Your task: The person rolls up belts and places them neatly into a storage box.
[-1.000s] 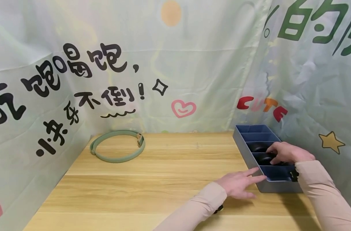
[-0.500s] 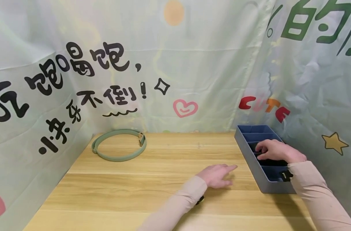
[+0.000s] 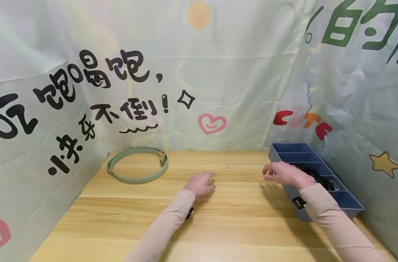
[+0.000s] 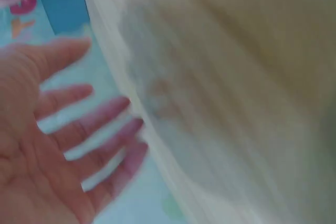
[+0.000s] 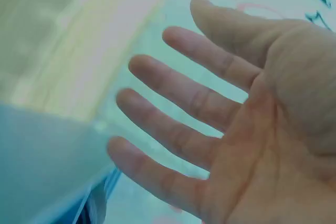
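Observation:
My left hand (image 3: 200,183) hovers over the middle of the table, fingers spread and holding nothing, as the left wrist view confirms. My right hand (image 3: 285,173) hangs in the air at the near-left side of a blue-grey divided box (image 3: 292,203); in the right wrist view its fingers (image 5: 173,93) are loosely extended around nothing. Inside the box's middle compartments lies something black (image 3: 321,180) with a metal buckle, partly hidden by the right forearm. A green belt (image 3: 136,180) with a gold buckle lies in a loop at the table's far left.
The wooden table (image 3: 238,225) runs back to a printed cloth wall (image 3: 244,91) with lettering and a pink heart. Cloth walls also stand at the left and right, the right one close to the box. The box has several compartments.
Both hands have moved left: the right hand has come out of the box without anything, and the left hand has left the box's edge for the table's middle. The belt stays put.

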Demonstrator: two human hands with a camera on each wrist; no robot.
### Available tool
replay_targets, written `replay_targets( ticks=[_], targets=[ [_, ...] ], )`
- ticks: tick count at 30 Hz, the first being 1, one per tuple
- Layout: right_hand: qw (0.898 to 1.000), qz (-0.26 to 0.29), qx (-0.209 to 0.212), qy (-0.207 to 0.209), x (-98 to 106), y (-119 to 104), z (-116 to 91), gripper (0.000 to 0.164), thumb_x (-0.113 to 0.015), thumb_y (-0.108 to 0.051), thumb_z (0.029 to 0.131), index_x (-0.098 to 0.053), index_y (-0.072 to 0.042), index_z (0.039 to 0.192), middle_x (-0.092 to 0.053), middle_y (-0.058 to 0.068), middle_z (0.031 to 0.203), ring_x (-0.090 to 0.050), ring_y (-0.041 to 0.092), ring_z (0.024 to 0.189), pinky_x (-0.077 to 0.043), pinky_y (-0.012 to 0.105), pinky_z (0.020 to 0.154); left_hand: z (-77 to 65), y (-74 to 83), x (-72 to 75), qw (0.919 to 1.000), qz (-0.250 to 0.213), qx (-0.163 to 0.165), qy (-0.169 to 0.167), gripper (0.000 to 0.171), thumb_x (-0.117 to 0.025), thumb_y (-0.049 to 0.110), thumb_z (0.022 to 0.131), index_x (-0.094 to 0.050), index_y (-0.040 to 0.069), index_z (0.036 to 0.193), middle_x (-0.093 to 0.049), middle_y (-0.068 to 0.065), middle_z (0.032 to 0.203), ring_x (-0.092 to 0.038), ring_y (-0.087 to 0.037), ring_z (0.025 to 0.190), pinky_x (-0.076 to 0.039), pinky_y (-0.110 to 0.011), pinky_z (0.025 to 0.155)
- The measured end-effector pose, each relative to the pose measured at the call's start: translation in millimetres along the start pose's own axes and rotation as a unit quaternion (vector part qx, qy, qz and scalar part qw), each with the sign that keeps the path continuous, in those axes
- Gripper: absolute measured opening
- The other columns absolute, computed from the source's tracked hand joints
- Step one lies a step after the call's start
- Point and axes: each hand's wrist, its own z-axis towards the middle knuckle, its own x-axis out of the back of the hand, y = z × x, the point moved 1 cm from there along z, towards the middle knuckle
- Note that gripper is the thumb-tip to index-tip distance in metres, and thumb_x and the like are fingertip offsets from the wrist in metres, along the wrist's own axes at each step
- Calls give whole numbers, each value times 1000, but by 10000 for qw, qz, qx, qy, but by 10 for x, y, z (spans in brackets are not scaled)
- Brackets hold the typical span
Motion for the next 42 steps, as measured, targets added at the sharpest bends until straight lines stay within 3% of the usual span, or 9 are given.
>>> replay_targets(
  ticks=[6, 11, 16, 21, 27, 32, 35, 39, 42],
  targets=[
    [9976, 118, 306, -604, -217, -286, 219, 26, -64, -23, 94, -67, -6, 114, -69, 8, 103, -64, 19, 89, -51, 37, 76, -7, -451, 189, 9869, 459, 1225, 941, 41, -71, 21, 85, -64, 8, 124, -67, -17, 114, -61, -34, 107, -51, -49, 87],
    [9946, 248, 534, -853, -434, -518, 367, 26, -63, -22, 95, -67, -6, 114, -68, 9, 106, -63, 19, 90, -51, 35, 76, -44, -900, 218, 9665, 507, 2213, 1200, 53, -69, 19, 88, -52, 7, 136, -49, -26, 134, -40, -43, 130, -42, -57, 97],
    [9923, 270, 746, -947, -619, -618, 407, 21, -62, -21, 94, -69, -9, 110, -68, 4, 100, -62, 16, 88, -48, 33, 76, -125, -1304, 198, 9572, 52, 2677, 1100, 60, -60, 12, 92, -36, 8, 147, -26, -32, 150, -28, -49, 137, -39, -62, 97],
    [9927, 419, 766, -829, -694, -635, 424, 17, -62, -18, 94, -69, -10, 107, -68, 3, 96, -60, 14, 86, -48, 33, 75, -151, -1508, 242, 9613, -379, 2651, 645, 55, -52, 8, 96, -34, 8, 148, -23, -31, 152, -39, -51, 128, -42, -65, 90],
    [9938, 300, 851, -649, -713, -638, 433, 17, -63, -17, 94, -70, -7, 106, -65, 1, 92, -55, 11, 81, -46, 31, 74, -30, -1487, 229, 9728, -345, 2248, 442, 50, -49, 4, 95, -40, 0, 144, -28, -34, 149, -53, -47, 115, -49, -56, 88],
    [9947, 231, 673, -737, -740, -710, 466, 18, -62, -19, 95, -69, -9, 108, -63, 0, 93, -52, 13, 81, -45, 34, 76, 91, -1174, 221, 9834, -416, 1750, 219, 60, -54, 9, 95, -32, -9, 147, -20, -37, 154, -47, -47, 128, -46, -51, 100],
    [9944, 244, 630, -810, -770, -759, 495, 19, -62, -21, 95, -69, -11, 110, -64, -1, 94, -53, 13, 82, -46, 36, 77, 126, -959, 229, 9861, -744, 1482, 62, 55, -55, 17, 98, -38, -8, 144, -29, -33, 152, -48, -43, 129, -45, -49, 101],
    [9943, 304, 639, -801, -797, -785, 513, 20, -63, -21, 95, -69, -10, 110, -64, -1, 94, -53, 13, 82, -45, 35, 77, 114, -801, 242, 9880, -869, 1261, 182, 33, -55, 23, 100, -59, 0, 122, -63, -17, 116, -62, -30, 99, -50, -43, 81],
    [9945, 330, 686, -722, -799, -775, 505, 19, -63, -19, 95, -69, -9, 109, -65, 0, 94, -53, 13, 82, -45, 35, 76, 41, -816, 262, 9896, -823, 1142, 299, 16, -58, 24, 98, -63, 9, 99, -60, -4, 82, -55, -20, 70, -44, -35, 65]
  ],
)
